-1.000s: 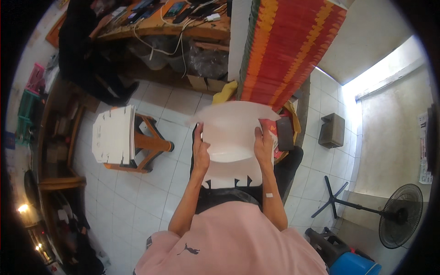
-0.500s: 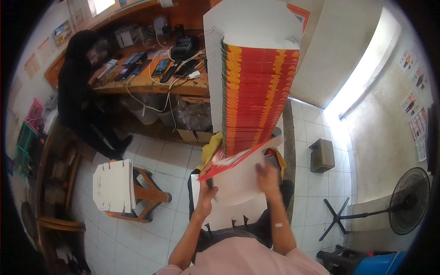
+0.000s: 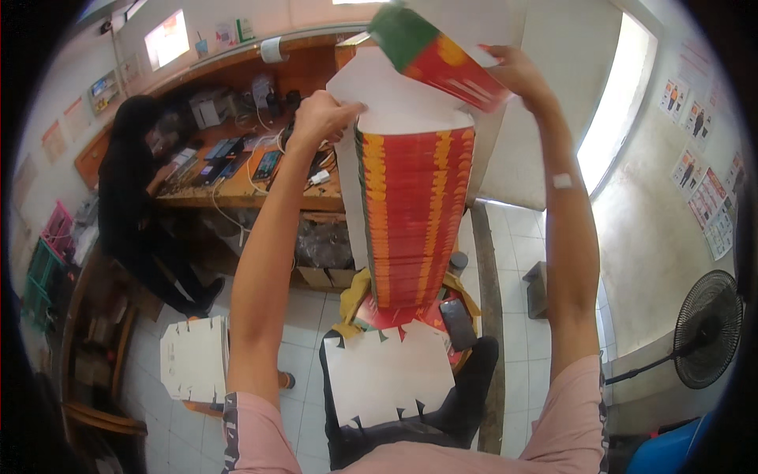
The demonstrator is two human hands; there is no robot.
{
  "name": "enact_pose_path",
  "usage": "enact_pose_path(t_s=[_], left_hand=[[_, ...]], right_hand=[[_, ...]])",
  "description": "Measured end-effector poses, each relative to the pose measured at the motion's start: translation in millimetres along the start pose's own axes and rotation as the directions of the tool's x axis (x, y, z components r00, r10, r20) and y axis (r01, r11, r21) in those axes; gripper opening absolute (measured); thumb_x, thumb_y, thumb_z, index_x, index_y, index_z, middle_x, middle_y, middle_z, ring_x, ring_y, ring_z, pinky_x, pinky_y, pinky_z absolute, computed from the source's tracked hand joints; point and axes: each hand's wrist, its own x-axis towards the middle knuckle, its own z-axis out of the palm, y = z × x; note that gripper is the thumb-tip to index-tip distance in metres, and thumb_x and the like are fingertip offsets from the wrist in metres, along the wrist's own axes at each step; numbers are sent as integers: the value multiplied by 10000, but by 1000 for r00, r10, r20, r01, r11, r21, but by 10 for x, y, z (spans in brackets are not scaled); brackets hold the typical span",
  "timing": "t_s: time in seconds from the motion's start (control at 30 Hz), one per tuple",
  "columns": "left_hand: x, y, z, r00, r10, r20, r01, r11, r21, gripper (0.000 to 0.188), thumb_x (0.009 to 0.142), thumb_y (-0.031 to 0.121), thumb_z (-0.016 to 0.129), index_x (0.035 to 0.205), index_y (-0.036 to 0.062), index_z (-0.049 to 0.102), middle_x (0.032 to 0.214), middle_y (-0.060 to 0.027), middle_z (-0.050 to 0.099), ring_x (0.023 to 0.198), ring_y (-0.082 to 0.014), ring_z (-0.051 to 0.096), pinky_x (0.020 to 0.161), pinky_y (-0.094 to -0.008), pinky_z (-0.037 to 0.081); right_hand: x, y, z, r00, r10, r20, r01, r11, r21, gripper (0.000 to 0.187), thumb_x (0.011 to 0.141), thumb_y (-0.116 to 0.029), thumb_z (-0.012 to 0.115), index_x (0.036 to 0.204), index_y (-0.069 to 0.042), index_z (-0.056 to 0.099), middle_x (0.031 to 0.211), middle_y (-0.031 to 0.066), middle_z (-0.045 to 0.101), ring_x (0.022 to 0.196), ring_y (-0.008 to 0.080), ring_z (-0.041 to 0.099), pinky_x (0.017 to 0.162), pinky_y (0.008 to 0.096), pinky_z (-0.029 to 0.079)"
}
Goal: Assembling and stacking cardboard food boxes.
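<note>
A tall stack of nested cardboard boxes (image 3: 414, 213), printed red, yellow and green on the sides and white inside, rises in front of me. Raised to the stack's top left, my left hand (image 3: 325, 118) has its fingers curled on the edge of the white flap (image 3: 375, 83). At the upper right, my right hand (image 3: 521, 75) grips a folded cardboard box (image 3: 450, 63), slightly blurred, tilted over the stack's top. White die-cut cardboard sheets (image 3: 391, 375) with dark notches lie across my lap.
A phone (image 3: 456, 322) rests beside the stack's base. More white sheets (image 3: 193, 359) sit on a stool at the left. Behind it a person in black (image 3: 130, 174) stands at a wooden counter (image 3: 229, 189) with phones and cables. At right are a fan (image 3: 703, 332) and a small stool (image 3: 537, 291).
Both hands have risen from above my lap to the stack's top. The box, earlier between both hands, is now in the right hand above the stack; the left has moved to the white flap.
</note>
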Motion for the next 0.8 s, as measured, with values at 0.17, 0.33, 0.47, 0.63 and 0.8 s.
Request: enact_pose_path(t_s=[0.17,0.33,0.47,0.63,0.8], left_hand=[[206,101,170,997,58,58,-66,987,144,417,676,265,847,939,-41,743,923,-173,757,750,-248,763,736,-333,611],[290,3,197,988,155,17,-155,972,174,376,708,178,801,970,-82,731,1012,-219,744,846,-265,764,791,-358,606],[268,-34,193,997,76,3,-76,994,79,354,730,165,775,957,-103,731,996,-236,741,843,-277,764,801,-362,607],[189,-45,150,993,116,9,-116,992,-42,307,742,152,757,910,-104,745,898,-225,749,794,-278,766,767,-341,616],[150,-99,100,991,132,12,-131,988,-87,271,767,124,712,933,-85,760,829,-198,745,729,-208,760,687,-316,622]], right_hand=[[264,29,491,900,47,434,63,970,-236,537,674,-237,742,1114,68,697,1095,244,714,1034,368,702,886,423,561],[191,50,599,908,89,409,69,932,-356,438,653,-190,752,992,85,710,1016,249,723,939,352,729,753,414,599],[179,24,592,859,162,486,85,891,-446,426,642,-201,799,932,95,699,974,252,724,859,337,740,645,395,609],[124,15,585,853,132,505,136,878,-459,437,635,-205,821,940,85,707,974,246,727,879,338,739,681,402,610],[14,-161,544,846,181,502,144,828,-542,405,678,-169,769,1016,48,718,1050,237,721,993,342,720,803,439,598]])
